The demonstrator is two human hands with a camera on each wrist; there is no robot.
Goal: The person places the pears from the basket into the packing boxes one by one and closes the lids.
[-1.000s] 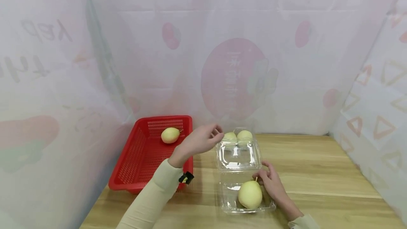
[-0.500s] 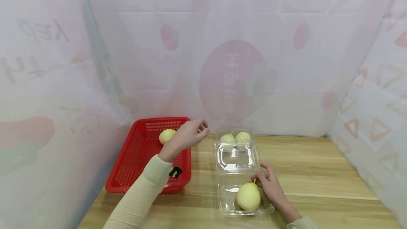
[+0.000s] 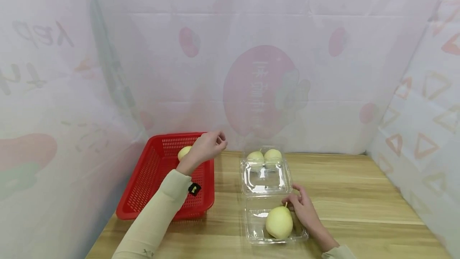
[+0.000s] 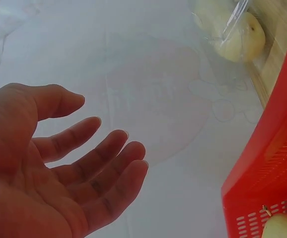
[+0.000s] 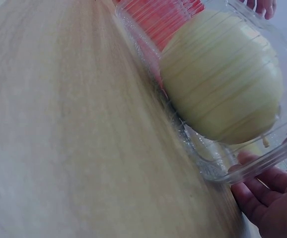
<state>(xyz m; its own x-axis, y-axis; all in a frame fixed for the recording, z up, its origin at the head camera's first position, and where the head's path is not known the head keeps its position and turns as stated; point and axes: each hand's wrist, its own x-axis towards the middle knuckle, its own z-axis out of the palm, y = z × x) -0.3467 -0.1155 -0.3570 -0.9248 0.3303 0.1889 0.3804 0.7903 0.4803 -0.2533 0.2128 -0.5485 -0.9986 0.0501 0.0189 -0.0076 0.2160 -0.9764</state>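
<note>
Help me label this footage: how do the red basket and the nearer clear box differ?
The red basket is slotted and opaque; the clear box is see-through. The basket looks larger than the box. The right hand touches the box's edge, while the left hand hangs near the basket. Both contain a pear.

Basket [image 3: 141, 181] red; pears [image 3: 279, 222] pale yellow; box [image 3: 256, 231] colourless; sleeves [image 3: 154, 215] cream; table [image 3: 345, 207] tan, wood-grained; backdrop [image 3: 151, 59] whitish, pink-blotched.
</note>
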